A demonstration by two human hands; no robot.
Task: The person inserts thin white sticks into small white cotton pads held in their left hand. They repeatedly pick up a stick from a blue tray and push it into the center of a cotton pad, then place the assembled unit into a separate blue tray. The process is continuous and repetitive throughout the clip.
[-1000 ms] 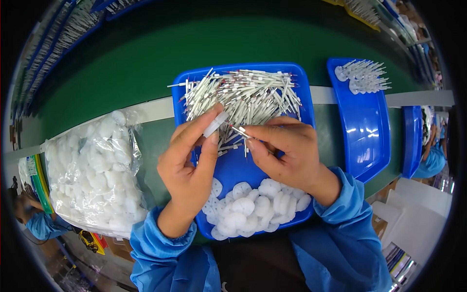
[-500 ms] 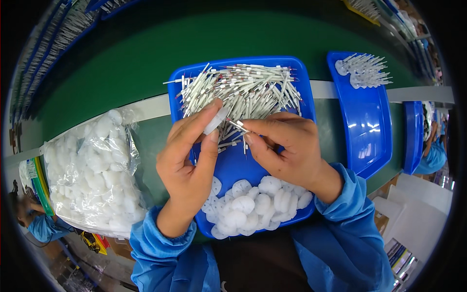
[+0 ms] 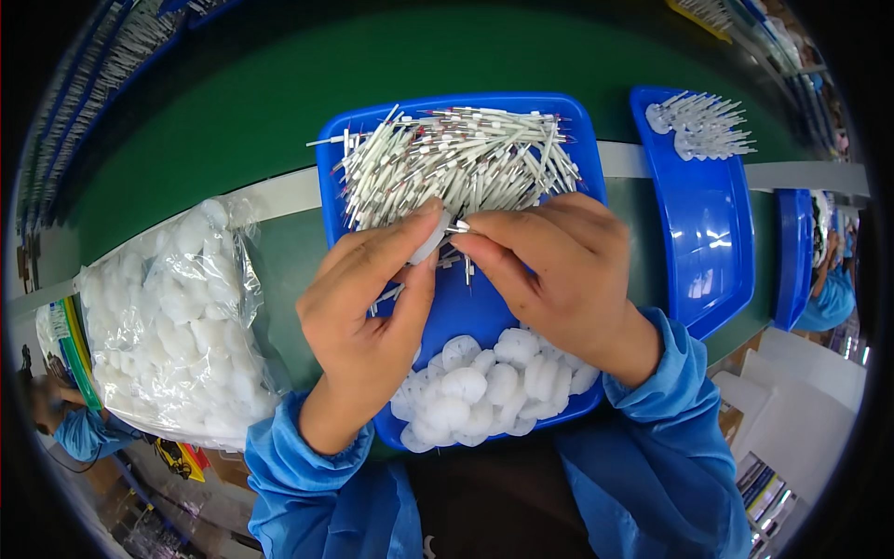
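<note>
On the table (image 3: pixel 447 51), over a blue tray (image 3: pixel 466 312), a white disc (image 3: pixel 428 246) was pinched by the left hand (image 3: pixel 368 298), a thin rod (image 3: pixel 459 227) by the right hand (image 3: pixel 570 275), fingertips (image 3: pixel 486 224) nearly together; more discs (image 3: pixel 494 387) were heaped at the tray's near edge.

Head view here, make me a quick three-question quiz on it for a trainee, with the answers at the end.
1. Where does the clear bag lie relative to the central blue tray? A: to its left; B: to its right; C: inside it.
2. True or false: in that tray, the loose discs lie farther from the person than the heaped rods.
3. Which hand holds the single white disc?

Key:
1. A.
2. False; the loose discs lie nearer than the heaped rods.
3. The left hand; the right hand pinches a thin rod.
</note>
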